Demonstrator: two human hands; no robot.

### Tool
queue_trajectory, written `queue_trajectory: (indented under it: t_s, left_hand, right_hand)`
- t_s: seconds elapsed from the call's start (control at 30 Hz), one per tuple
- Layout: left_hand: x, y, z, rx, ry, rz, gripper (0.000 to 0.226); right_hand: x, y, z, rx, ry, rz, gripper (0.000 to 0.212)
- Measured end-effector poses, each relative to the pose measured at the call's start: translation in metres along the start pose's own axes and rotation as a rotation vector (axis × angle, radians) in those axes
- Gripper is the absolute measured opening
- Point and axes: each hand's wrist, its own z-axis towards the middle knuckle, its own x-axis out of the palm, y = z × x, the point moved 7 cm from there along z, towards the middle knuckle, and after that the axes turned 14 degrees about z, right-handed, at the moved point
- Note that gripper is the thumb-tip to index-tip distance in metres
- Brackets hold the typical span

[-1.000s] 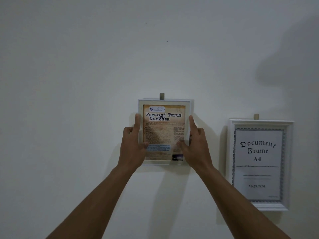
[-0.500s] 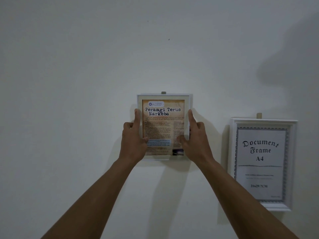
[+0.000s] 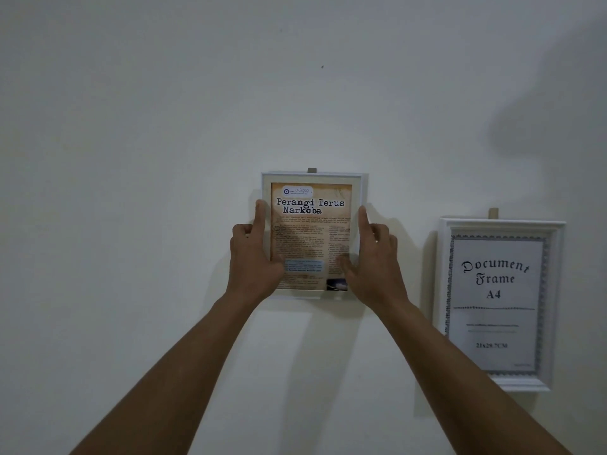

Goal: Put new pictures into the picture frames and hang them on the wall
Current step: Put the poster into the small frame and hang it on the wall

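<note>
Left hand [image 3: 254, 257] grips the left side of the small frame [image 3: 313, 178]: the index finger lies straight up along the left edge, the thumb sits on the front over the lower left of the poster [image 3: 310, 231], and the other fingers curl at the side of the frame. Right hand [image 3: 371, 261] mirrors it on the right side, with the index finger up along the right edge, the thumb on the front at the lower right and the rest curled beside the edge. So both hands pinch the frame between thumb and fingers, one per side.

The small frame is white, upright and held flat against the wall [image 3: 131, 159], roughly at centre of view. The poster inside is orange-brown with the heading "Perangi Terus Narkoba", small text too fine to read, and a blue band low down.

A tan peg [image 3: 311, 170] pokes up just above the middle of the frame's top edge, touching or nearly so. Cannot tell if the frame hangs on it.

To the right, apart from the small frame and lower, a big frame [image 3: 556, 307] hangs on the wall, white and moulded. Its sheet [image 3: 494, 300] reads "Document Frame A4". A second peg [image 3: 493, 213] shows above its top edge.

Left arm [image 3: 170, 372] and right arm [image 3: 460, 372] are bare and reach up from the bottom corners. There is a dark speck [image 3: 322, 66] on the wall high above the small frame, and a soft shadow [image 3: 558, 110] at upper right.
</note>
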Motion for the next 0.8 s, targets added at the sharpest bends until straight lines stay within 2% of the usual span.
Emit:
queue_trajectory:
  t_s: [0.13,0.3,0.8]
  left_hand:
    - [-0.002,-0.002,-0.002,-0.014,-0.054,0.104,0.11]
    - [-0.006,-0.004,-0.006,-0.007,-0.118,0.177,0.11]
    - [-0.01,-0.004,-0.01,-0.01,-0.078,0.2,0.106]
  right_hand:
    - [-0.002,0.002,-0.006,-0.061,-0.029,-0.104,0.085]
    - [0.0,-0.006,-0.007,-0.034,0.045,-0.122,0.081]
    - [0.001,-0.003,-0.012,-0.013,0.069,-0.094,0.082]
